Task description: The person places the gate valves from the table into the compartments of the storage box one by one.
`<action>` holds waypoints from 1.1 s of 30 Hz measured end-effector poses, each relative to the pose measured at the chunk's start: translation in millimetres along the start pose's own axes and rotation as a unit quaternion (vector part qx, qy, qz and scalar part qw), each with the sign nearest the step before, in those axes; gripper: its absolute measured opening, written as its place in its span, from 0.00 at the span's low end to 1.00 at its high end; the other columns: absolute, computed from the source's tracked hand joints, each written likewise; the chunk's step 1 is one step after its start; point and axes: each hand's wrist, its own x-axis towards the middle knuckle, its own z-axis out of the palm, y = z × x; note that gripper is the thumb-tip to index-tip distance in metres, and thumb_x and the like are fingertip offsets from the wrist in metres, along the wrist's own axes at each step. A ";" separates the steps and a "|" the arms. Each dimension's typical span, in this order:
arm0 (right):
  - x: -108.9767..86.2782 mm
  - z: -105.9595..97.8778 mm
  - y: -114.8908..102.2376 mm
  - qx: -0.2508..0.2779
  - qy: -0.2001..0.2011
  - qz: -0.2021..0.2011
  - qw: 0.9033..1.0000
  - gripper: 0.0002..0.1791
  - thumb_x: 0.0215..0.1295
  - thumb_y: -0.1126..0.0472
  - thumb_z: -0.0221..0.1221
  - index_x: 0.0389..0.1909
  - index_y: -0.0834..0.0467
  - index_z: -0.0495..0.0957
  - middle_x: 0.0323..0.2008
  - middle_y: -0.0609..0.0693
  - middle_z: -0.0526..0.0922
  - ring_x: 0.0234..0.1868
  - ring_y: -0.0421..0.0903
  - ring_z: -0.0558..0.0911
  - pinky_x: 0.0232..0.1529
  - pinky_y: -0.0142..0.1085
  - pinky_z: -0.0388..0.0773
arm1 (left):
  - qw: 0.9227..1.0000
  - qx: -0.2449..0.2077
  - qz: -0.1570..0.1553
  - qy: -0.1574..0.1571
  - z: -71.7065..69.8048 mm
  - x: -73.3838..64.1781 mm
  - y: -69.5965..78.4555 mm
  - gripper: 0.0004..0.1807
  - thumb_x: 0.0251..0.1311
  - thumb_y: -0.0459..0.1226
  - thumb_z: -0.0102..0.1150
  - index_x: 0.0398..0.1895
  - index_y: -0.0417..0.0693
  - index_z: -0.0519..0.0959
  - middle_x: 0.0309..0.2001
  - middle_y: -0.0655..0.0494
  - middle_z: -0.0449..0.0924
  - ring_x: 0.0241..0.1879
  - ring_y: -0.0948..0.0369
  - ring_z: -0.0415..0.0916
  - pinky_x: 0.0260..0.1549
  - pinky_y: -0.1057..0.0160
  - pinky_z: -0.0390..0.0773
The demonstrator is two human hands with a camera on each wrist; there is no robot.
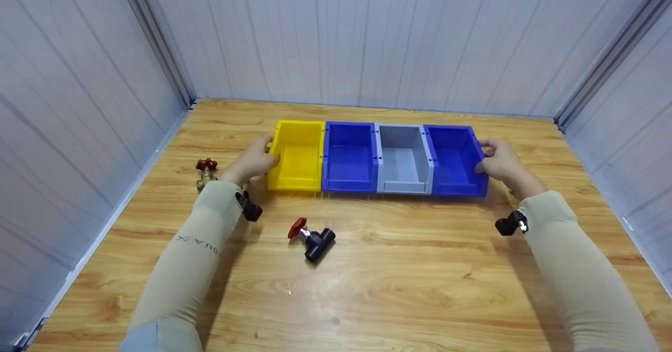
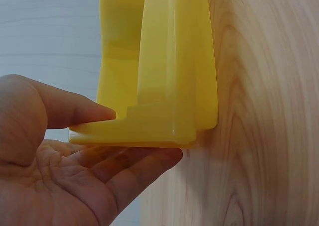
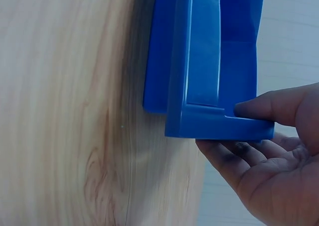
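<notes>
I see left hand [image 1: 253, 160] and right hand [image 1: 506, 164] pinching the bin row [image 1: 377, 158]. Black valve [image 1: 316, 242] in front; brass valve [image 1: 206, 174] perhaps part-hidden.

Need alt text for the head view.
A person's left grip and right grip hold both ends of a bin row, left to right yellow, blue, grey, blue. A black valve and a brass valve sit on the table.

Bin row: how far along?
Looks done: four bins lined up side by side. In hand: left hand grips the yellow bin, right hand the end blue bin. Probably left: black valve and brass valve, both lying outside the bins.
</notes>
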 end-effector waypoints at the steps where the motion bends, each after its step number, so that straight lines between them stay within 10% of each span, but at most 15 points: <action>1: -0.7 0.2 0.7 -0.001 0.002 0.000 1.000 0.47 0.59 0.80 0.55 0.83 0.72 0.55 0.74 0.78 0.69 0.71 0.68 0.74 0.51 0.28 0.77 | 1.000 0.000 -0.002 0.000 0.1 -0.1 -0.3 0.37 0.75 0.27 0.46 0.86 0.39 0.56 0.79 0.34 0.66 0.74 0.41 0.70 0.74 0.41 0.72; 25: -21.4 -4.3 8.1 -0.012 -0.020 0.003 1.000 0.43 0.60 0.82 0.55 0.77 0.76 0.50 0.73 0.82 0.66 0.69 0.71 0.72 0.46 0.28 0.78 | 1.000 -0.006 0.014 -0.010 6.8 -0.2 -2.5 0.40 0.73 0.26 0.46 0.88 0.41 0.53 0.78 0.32 0.67 0.74 0.40 0.71 0.73 0.40 0.74; 33: -23.8 -3.0 8.7 -0.015 -0.013 -0.008 1.000 0.44 0.59 0.81 0.56 0.77 0.78 0.51 0.73 0.83 0.66 0.70 0.72 0.72 0.61 0.42 0.80 | 1.000 -0.008 0.010 -0.014 8.0 1.4 -2.2 0.40 0.72 0.27 0.47 0.87 0.39 0.54 0.76 0.32 0.69 0.72 0.40 0.73 0.71 0.40 0.76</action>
